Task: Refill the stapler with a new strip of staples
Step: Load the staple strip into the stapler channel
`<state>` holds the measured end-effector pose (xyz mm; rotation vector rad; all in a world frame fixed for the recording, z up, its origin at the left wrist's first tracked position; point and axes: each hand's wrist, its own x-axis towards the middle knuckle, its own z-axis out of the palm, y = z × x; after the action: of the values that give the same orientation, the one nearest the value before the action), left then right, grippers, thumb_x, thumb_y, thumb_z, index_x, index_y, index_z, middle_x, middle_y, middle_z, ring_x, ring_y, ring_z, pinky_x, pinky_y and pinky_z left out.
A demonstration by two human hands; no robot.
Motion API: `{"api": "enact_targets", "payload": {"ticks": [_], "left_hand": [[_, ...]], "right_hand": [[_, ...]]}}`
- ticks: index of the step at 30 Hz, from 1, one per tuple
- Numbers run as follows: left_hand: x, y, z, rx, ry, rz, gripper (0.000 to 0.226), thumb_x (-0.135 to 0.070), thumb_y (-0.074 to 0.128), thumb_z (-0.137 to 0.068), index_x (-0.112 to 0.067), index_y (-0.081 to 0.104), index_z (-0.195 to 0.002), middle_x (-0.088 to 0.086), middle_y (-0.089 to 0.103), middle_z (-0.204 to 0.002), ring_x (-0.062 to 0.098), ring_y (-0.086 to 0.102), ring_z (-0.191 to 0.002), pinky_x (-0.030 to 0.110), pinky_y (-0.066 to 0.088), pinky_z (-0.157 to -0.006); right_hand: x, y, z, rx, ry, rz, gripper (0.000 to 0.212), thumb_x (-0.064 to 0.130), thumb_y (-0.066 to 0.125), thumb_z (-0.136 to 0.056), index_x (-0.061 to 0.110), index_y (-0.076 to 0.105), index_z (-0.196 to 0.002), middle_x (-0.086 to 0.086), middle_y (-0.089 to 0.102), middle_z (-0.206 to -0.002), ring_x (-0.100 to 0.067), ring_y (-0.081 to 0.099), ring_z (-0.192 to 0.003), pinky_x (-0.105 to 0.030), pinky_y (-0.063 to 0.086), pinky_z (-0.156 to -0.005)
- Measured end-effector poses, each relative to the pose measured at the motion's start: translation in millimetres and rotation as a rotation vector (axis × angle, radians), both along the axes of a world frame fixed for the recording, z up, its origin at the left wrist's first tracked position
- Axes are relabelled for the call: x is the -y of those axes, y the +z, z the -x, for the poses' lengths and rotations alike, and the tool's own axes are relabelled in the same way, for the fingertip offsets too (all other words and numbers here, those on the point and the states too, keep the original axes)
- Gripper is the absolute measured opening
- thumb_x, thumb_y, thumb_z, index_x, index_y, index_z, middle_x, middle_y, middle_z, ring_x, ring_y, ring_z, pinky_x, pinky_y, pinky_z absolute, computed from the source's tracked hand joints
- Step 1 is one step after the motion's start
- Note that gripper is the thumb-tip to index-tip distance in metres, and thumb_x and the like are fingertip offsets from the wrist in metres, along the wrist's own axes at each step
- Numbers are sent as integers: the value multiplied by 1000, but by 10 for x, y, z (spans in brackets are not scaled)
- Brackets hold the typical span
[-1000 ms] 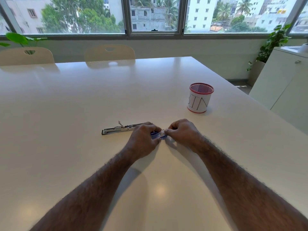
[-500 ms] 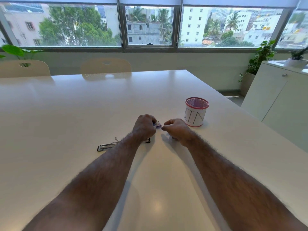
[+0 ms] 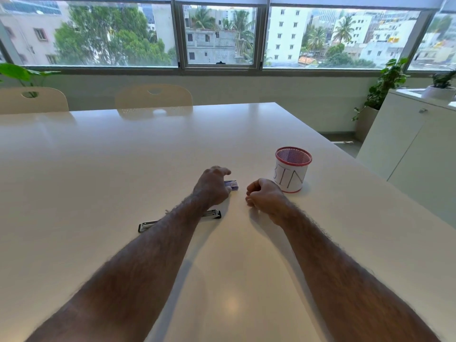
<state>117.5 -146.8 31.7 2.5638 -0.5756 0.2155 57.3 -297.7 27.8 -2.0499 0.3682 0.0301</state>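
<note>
Left hand [image 3: 212,187] fingers curled on staple box [image 3: 232,185], likely parking it clear of stapler [image 3: 148,224]; right hand [image 3: 265,196] loosely curled, whether pinching staples unclear.

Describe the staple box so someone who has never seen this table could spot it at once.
Start from the red-rimmed mesh cup marked BIN near the right edge of the white table. Left of it, the left hand rests on a small box, with only its end showing. It is bluish-purple and blocky, unlike the long, flat metal stapler lying nearer under the forearm.
</note>
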Motion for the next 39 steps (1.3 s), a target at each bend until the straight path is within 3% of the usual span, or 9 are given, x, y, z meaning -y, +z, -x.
{"api": "enact_targets", "payload": {"ticks": [5,10,14,18,22,26,30,35,39], "left_hand": [[-227,162,263,264,12,221,40,-6,61,-79,-7,65,-119,9,68,-113,25,63,-103,32,49,-93],[-825,220,499,440,303,386,33,-1,49,-67,-11,68,-93,6,67,-86,25,62,-80,30,49,-77],[-1314,-6,626,121,477,288,24,-4,57,-74,-14,72,-90,8,71,-92,26,63,-86,26,43,-79],[-1625,-169,783,-225,306,195,30,-17,66,-82,-16,68,-112,4,61,-112,17,58,-98,21,41,-86],[-1791,-226,829,-233,174,183,25,-25,76,-75,-23,71,-100,1,55,-111,15,57,-102,25,42,-94],[-1752,-250,841,-140,191,178,11,-16,74,-78,-21,72,-87,3,59,-100,18,58,-90,26,45,-82],[-1716,-244,838,-146,200,214,7,-19,74,-78,-22,69,-82,-3,64,-81,8,57,-70,20,42,-65],[-1771,-260,806,-240,198,472,11,-20,78,-77,-22,71,-85,-1,64,-74,10,51,-64,26,42,-63],[-1701,-234,830,-396,207,990,17,2,74,-76,-5,70,-91,1,66,-70,10,56,-62,17,48,-60]], "right_hand": [[-21,-10,68,110,51,-43,29,8,70,-86,14,60,-113,-2,66,-106,-17,65,-100,-30,57,-81],[-169,4,125,179,70,15,17,10,71,-85,16,65,-100,-2,66,-98,-13,64,-88,-23,56,-69],[-265,-48,119,161,56,40,17,15,71,-85,16,68,-102,2,62,-96,-5,58,-79,-16,46,-54],[-290,-32,121,146,119,14,20,14,72,-85,15,70,-106,3,63,-102,-1,56,-82,-13,43,-57],[-216,-26,141,179,98,38,26,17,79,-79,18,65,-101,0,66,-97,-11,62,-86,-18,49,-61],[-135,-49,132,182,68,36,17,18,79,-78,15,68,-91,-5,68,-92,-18,65,-86,-24,53,-65],[-71,-81,121,147,49,-166,12,11,77,-79,12,71,-89,-9,72,-94,-23,69,-96,-35,58,-86],[-71,-47,119,89,12,-517,12,-3,69,-84,2,68,-94,-18,72,-95,-23,71,-95,-26,58,-82],[-47,-3,115,88,12,-790,17,-8,64,-85,-7,64,-102,-22,70,-93,-22,71,-85,-19,59,-72]]}}
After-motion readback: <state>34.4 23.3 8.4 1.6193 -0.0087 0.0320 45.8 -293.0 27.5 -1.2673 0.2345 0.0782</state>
